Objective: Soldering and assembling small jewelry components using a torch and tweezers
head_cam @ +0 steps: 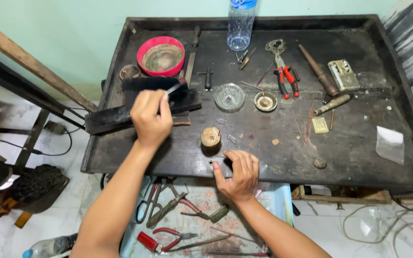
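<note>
Hands, 2 — left hand [150,117] clenched on a thin dark rod-like tool [176,87], tip over the black slab [135,113] beyond its knuckles; right hand [239,173] curled at the dark metal workbench [350,153] edge, likely steadying, contents unclear. Round wooden stub [211,136] just beyond the right fingers.

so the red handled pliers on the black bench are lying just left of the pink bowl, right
Not quite. The head view shows the red handled pliers lying on the black bench well to the right of the pink bowl, past the clear plastic bottle. The rest is right: they do lie on the bench.
</note>
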